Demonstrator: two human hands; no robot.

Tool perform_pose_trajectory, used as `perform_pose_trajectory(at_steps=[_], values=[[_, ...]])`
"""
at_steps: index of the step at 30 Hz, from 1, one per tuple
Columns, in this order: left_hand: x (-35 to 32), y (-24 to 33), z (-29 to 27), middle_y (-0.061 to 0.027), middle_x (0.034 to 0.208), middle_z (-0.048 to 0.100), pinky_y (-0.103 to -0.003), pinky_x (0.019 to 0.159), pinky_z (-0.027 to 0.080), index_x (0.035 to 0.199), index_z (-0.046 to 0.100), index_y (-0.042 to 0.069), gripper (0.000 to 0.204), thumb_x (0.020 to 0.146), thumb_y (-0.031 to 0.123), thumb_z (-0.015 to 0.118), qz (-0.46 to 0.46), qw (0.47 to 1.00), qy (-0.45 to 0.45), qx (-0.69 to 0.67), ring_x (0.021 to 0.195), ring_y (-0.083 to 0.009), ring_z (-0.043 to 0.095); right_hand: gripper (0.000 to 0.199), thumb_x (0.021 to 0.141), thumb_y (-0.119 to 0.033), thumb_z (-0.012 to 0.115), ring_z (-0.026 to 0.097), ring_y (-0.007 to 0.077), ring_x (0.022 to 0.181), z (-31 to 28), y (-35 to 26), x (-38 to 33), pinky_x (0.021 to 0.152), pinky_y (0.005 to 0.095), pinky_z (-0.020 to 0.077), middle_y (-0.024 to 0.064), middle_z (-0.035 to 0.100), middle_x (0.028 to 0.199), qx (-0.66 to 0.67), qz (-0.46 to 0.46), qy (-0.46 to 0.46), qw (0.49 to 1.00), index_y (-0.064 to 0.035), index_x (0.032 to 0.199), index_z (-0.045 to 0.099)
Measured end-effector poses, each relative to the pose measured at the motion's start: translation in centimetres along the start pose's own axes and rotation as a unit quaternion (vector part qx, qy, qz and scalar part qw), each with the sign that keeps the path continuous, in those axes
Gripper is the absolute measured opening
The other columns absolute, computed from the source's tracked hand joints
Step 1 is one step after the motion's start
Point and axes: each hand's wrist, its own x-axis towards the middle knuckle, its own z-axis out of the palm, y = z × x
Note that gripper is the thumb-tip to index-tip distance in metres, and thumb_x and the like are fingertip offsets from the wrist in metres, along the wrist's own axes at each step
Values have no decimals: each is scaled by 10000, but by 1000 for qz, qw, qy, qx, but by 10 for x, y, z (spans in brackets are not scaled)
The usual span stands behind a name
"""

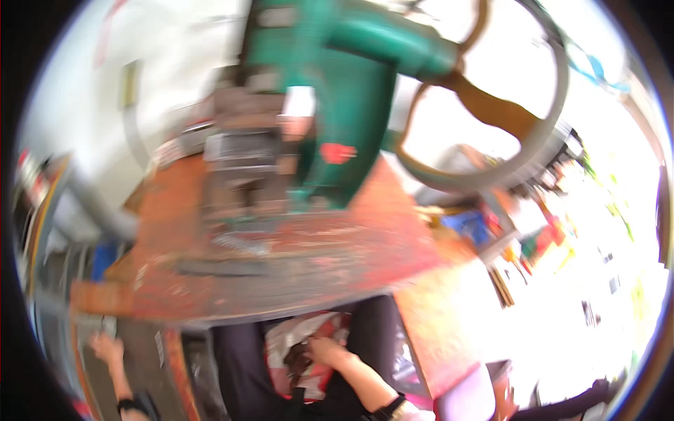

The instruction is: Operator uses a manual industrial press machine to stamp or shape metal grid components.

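My right hand (326, 350) reaches down into my lap, over a red-and-white bag (279, 335) lying between my thighs. Its fingers curl against dark brown pieces (298, 360), too blurred to name. Off to the lower left, my left hand (107, 348) is stretched over a grey-brown surface beside the table, close to a small pale grey thing (107, 324). Motion smears its fingers, so their pose is unclear. Ahead stands a green hand-wheel press (358, 126), with metal blocks (242, 151) under its head. Neither hand touches the press.
The worn red wooden table (281, 291) carries a flat dark bar (221, 268) near its front edge. The press's large wheel (491, 184) overhangs the right side. A blue item (467, 224) and other clutter lie at the right. Beneath, a purple seat (469, 396) stands beside the table.
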Motion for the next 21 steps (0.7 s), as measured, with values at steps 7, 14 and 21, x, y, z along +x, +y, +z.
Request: perform_pose_trajectory(at_steps=[7, 14, 21], values=[[-41, 17, -34, -234, 850, 623, -487, 706, 489, 958, 592, -16, 363, 766, 288, 635, 240, 969, 48, -31, 791, -399, 615, 420, 793, -262, 657, 617, 380, 924, -5, -4, 0, 762, 466, 496, 221, 622, 995, 42, 10, 6, 999, -3, 1109, 558], [-53, 34, -69, -198, 966, 651, -471, 758, 494, 1064, 621, 61, 356, 790, 289, 636, 192, 978, -86, -16, 893, -386, 616, 447, 803, -261, 653, 618, 380, 926, -9, -5, -4, 783, 452, 495, 222, 632, 976, 42, -34, -9, 999, -1, 1146, 531], [-25, 21, -58, -154, 917, 642, -427, 723, 504, 1293, 434, 81, 595, 770, 243, 667, 183, 972, -132, -64, 811, -319, 629, 286, 735, -186, 643, 640, 351, 878, -9, -6, -14, 764, 428, 508, 217, 652, 916, 102, -47, 62, 992, 19, 933, 644]])
